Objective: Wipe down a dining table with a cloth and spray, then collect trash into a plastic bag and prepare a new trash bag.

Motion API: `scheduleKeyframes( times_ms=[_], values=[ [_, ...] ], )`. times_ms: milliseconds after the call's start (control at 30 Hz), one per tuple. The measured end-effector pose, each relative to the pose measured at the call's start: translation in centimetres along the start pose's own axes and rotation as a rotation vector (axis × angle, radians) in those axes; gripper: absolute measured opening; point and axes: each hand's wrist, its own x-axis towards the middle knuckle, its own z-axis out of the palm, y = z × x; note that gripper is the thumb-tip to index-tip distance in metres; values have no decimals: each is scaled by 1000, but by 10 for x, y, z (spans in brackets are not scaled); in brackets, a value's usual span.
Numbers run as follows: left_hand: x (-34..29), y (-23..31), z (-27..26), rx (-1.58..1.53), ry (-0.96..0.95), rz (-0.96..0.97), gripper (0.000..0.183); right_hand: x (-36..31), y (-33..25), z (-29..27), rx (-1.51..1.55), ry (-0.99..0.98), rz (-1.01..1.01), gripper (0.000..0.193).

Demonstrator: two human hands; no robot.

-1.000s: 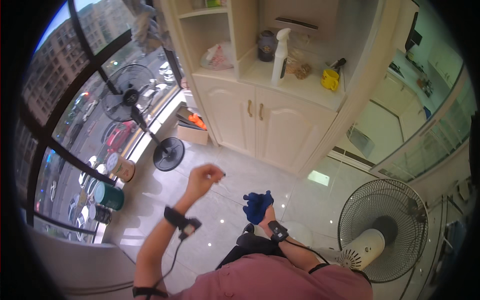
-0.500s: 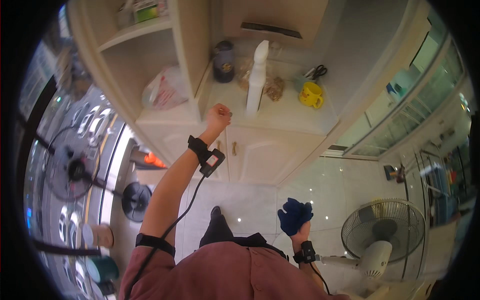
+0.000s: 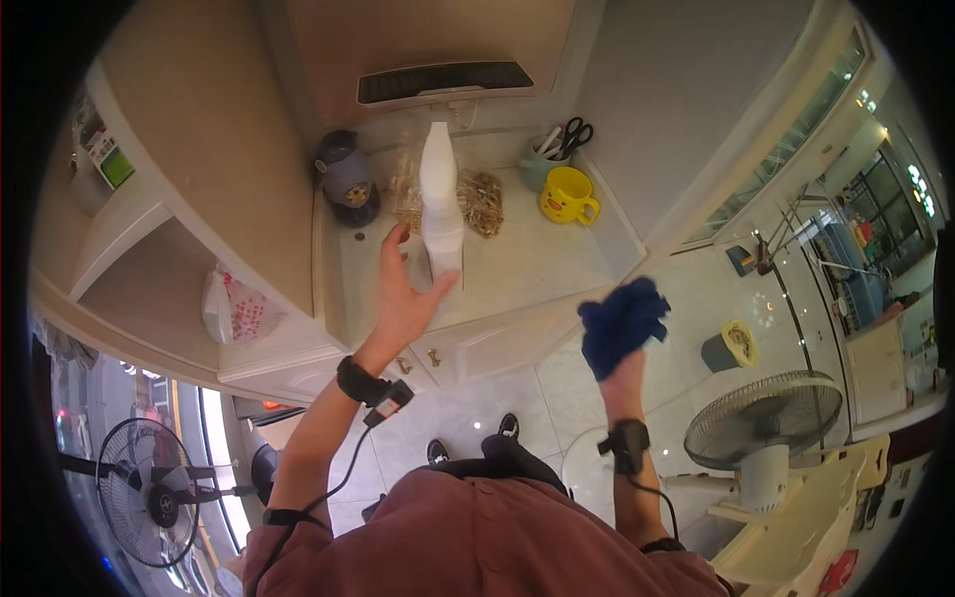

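My left hand (image 3: 403,298) is open at the left of a tall white object (image 3: 441,194) with a wavy outline, standing upright on the counter. The thumb overlaps the object's lower part; I cannot tell whether it presses on it. My right hand (image 3: 622,376) grips a bunched dark blue cloth (image 3: 624,320) in front of the cabinet's right side. The cloth hides most of those fingers. A small dark round piece (image 3: 359,237) lies left of my left hand, near a dark grey-purple jar-like container (image 3: 349,181).
Clear bags of brown dried goods (image 3: 484,204) lie behind the white object. A yellow mug (image 3: 568,197) and a cup with scissors (image 3: 549,164) stand right. A plastic bag (image 3: 239,306) sits on a left shelf. A fan (image 3: 761,423) and a bin (image 3: 729,348) stand at right.
The view has shifted, and I stand closer to the counter. My left hand has opened from a closed pose and reached beside the white object. My right hand has risen forward with the cloth.
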Motion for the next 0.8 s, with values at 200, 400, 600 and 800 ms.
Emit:
scheduleKeyframes(
  times_ms=[200,400,600,800],
  values=[
    [22,5,55,-70,202,-252,73,49,70,43,-1485,-357,-637,60],
    [-2,30,8,14,127,-407,42,81,80,42,-1616,-37,-467,72],
    [-50,57,-88,-48,13,-245,41,-10,101,152,-1390,-483,-446,73],
    [-69,78,-162,132,-302,-98,45,-28,133,256,-1159,-737,-638,53]
  ],
)
